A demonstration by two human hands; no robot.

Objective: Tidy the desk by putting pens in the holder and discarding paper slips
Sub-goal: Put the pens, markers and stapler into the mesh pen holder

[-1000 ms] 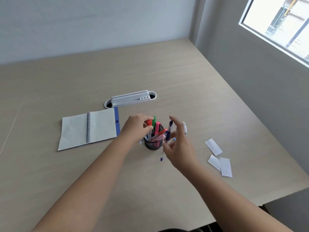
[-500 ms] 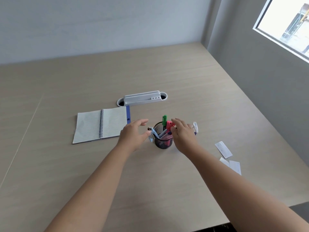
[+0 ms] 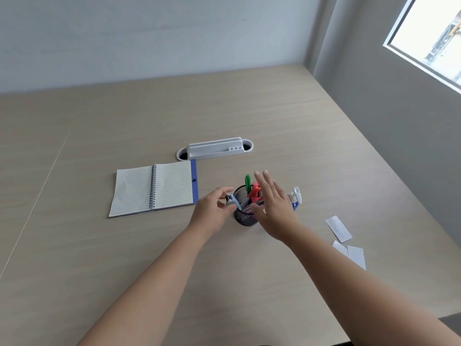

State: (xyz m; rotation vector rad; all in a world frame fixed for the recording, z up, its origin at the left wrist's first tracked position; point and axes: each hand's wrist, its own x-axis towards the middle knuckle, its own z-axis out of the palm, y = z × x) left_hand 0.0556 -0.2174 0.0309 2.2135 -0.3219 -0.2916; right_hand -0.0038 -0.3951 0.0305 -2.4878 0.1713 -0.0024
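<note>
I observe a black mesh holder (image 3: pixel 245 216) standing upright on the table (image 3: pixel 299 136), containing a green pen (image 3: pixel 247 182), a red pen (image 3: pixel 254 193) and others I cannot separate. My left hand (image 3: pixel 212 213) sits just beside the holder's left rim, thumb and fingers pinching a pale blue pen (image 3: pixel 233 201) that leans into it. My right hand (image 3: pixel 274 208) is spread flat, fingers extended, over the holder's right side, holding nothing. A white-and-blue pen (image 3: pixel 295 199) shows behind it. Three paper slips (image 3: pixel 338 228) lie on the table to the right, well apart. An open spiral notebook (image 3: pixel 153 188) lies left.
</note>
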